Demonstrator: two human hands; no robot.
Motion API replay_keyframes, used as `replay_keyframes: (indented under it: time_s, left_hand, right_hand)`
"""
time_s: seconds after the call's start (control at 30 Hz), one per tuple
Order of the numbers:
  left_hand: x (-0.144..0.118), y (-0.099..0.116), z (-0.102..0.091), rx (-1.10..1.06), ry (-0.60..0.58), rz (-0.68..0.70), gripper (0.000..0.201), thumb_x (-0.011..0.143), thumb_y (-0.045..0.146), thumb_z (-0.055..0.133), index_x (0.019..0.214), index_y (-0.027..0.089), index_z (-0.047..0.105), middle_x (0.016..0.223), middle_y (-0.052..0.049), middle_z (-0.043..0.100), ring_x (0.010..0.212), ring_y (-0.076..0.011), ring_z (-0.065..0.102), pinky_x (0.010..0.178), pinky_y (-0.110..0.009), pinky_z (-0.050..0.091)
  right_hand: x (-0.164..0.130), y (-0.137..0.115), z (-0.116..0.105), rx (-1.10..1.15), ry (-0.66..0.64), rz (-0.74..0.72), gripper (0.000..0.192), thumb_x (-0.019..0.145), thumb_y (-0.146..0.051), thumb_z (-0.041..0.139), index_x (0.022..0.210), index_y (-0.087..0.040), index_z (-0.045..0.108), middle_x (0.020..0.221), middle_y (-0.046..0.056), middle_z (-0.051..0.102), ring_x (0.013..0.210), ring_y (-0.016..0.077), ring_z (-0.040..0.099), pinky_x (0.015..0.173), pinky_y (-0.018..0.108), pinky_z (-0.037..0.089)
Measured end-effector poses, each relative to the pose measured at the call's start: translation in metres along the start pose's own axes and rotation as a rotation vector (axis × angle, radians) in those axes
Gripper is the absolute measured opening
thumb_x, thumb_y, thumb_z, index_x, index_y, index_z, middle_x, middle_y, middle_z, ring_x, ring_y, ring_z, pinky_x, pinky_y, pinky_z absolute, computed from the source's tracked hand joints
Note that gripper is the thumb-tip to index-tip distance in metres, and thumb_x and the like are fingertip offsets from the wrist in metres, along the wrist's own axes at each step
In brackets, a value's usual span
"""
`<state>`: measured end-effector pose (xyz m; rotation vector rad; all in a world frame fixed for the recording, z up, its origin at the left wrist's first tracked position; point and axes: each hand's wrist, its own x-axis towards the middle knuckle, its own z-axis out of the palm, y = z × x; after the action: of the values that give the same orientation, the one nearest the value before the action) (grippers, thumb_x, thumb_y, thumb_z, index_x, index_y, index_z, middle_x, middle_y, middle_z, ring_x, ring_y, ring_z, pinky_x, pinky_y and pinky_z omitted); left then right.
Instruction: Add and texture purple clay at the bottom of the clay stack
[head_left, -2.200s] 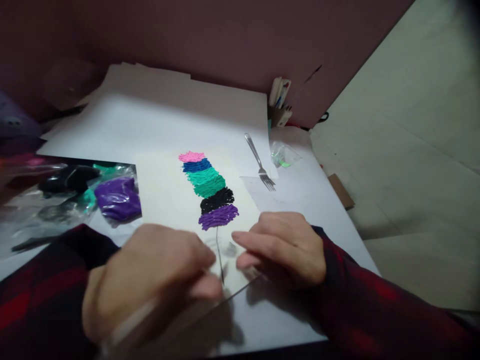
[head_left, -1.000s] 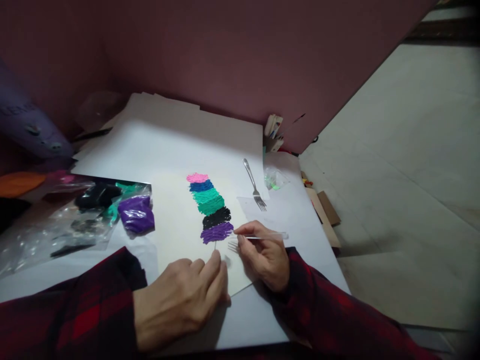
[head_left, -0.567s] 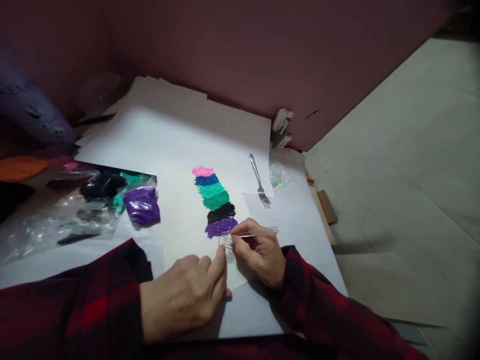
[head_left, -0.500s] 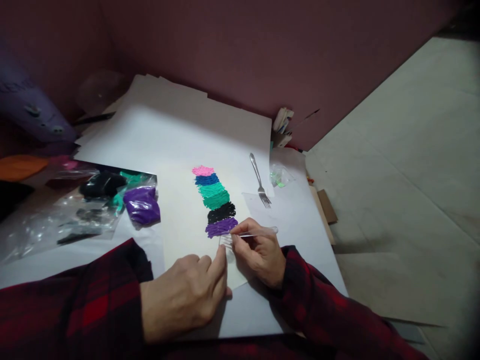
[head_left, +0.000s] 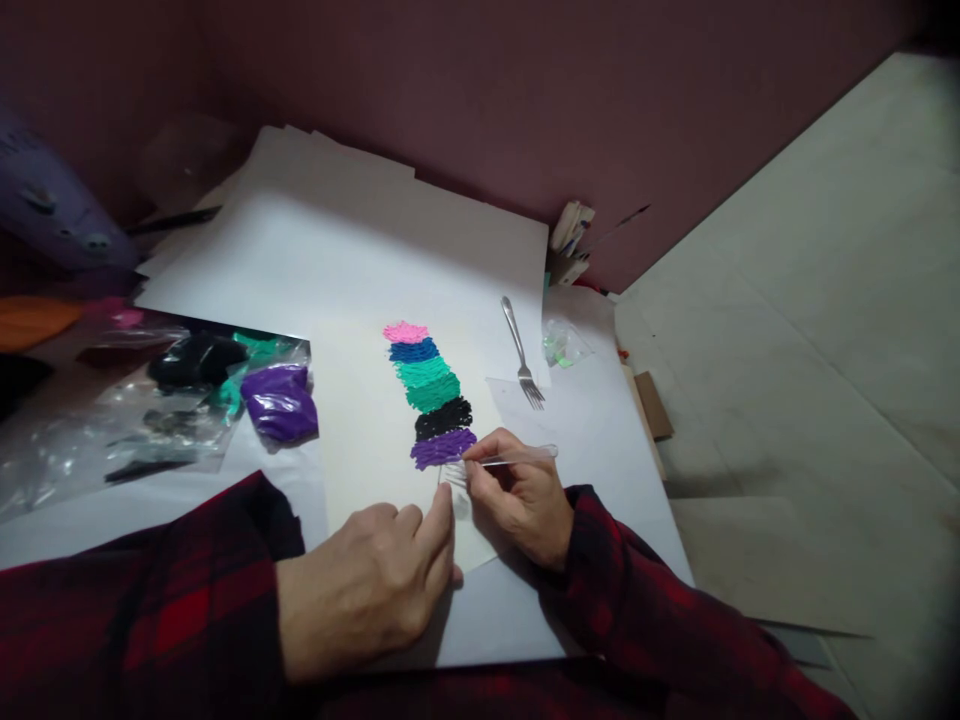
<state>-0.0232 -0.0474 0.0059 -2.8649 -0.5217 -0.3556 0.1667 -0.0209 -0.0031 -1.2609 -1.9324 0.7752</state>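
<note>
A clear plastic fork point(head_left: 517, 457) is pinched in my right hand point(head_left: 521, 495), its tines at the lower edge of a purple textured clay band point(head_left: 442, 448). My left hand point(head_left: 375, 580) rests on the cream paper point(head_left: 360, 440); its index finger points out close to the tines, the other fingers are bent, and nothing shows in it. Whether that fingertip touches the fork I cannot tell. Above the purple band run a black band point(head_left: 444, 418), green bands point(head_left: 429, 384), a blue band point(head_left: 413, 350) and a pink band point(head_left: 406, 332). A faint grey patch shows below the tines.
A metal fork point(head_left: 521, 350) lies right of the paper. Bagged purple clay point(head_left: 280, 405) and bagged black clay point(head_left: 196, 362) sit at the left. Large white sheets point(head_left: 360, 230) cover the back of the table. A small clear bag point(head_left: 564, 343) lies near the right edge.
The view has shifted slightly. Both hands keep nearly the same place, with the plastic fork still at the lower edge of the purple band.
</note>
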Motion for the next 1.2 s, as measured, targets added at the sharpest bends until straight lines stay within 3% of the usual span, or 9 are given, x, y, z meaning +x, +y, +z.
replay_keyframes:
  time_s: [0.37, 0.83, 1.0, 1.1, 1.2]
  left_hand:
    - [-0.002, 0.000, 0.001, 0.016, -0.020, 0.006, 0.021, 0.092, 0.013, 0.045, 0.099, 0.004, 0.063, 0.112, -0.028, 0.064, 0.060, -0.0212, 0.063, 0.046, -0.033, 0.049]
    - [0.000, -0.001, -0.002, 0.019, -0.044, 0.010, 0.024, 0.092, 0.013, 0.045, 0.101, 0.003, 0.064, 0.111, -0.028, 0.065, 0.059, -0.0216, 0.063, 0.045, -0.033, 0.051]
    - [-0.001, 0.000, 0.000, 0.012, -0.049, 0.012, 0.022, 0.093, 0.014, 0.044, 0.099, 0.004, 0.064, 0.112, -0.028, 0.064, 0.060, -0.0219, 0.063, 0.045, -0.033, 0.050]
    - [-0.001, 0.000, 0.002, -0.010, -0.067, -0.003, 0.035, 0.097, 0.030, 0.039, 0.096, 0.005, 0.063, 0.113, -0.029, 0.062, 0.060, -0.0213, 0.062, 0.045, -0.033, 0.050]
    - [0.000, 0.001, 0.002, -0.033, -0.133, -0.029, 0.048, 0.098, 0.043, 0.032, 0.100, 0.006, 0.061, 0.118, -0.028, 0.059, 0.064, -0.0219, 0.061, 0.048, -0.035, 0.051]
  right_hand:
    - [0.002, -0.001, -0.002, -0.055, -0.056, -0.020, 0.009, 0.081, -0.016, 0.052, 0.083, -0.014, 0.061, 0.066, 0.000, 0.058, 0.052, 0.0089, 0.049, 0.046, 0.020, 0.039]
    - [0.002, -0.002, -0.007, -0.111, -0.098, 0.006, 0.007, 0.077, -0.013, 0.048, 0.079, -0.015, 0.054, 0.054, -0.006, 0.045, 0.042, 0.0064, 0.039, 0.043, 0.019, 0.032]
    - [-0.003, 0.001, -0.006, -0.031, 0.060, 0.008, 0.005, 0.077, -0.013, 0.052, 0.074, -0.016, 0.056, 0.051, -0.007, 0.041, 0.039, 0.0056, 0.036, 0.040, 0.019, 0.029]
    - [-0.006, 0.004, -0.006, 0.051, 0.231, 0.027, 0.005, 0.083, -0.018, 0.054, 0.080, -0.017, 0.058, 0.061, -0.004, 0.052, 0.045, 0.0069, 0.046, 0.042, 0.019, 0.035]
    - [-0.006, 0.008, -0.009, 0.139, 0.324, 0.071, 0.006, 0.087, -0.023, 0.053, 0.090, -0.018, 0.057, 0.069, -0.002, 0.058, 0.049, 0.0078, 0.053, 0.043, 0.019, 0.042]
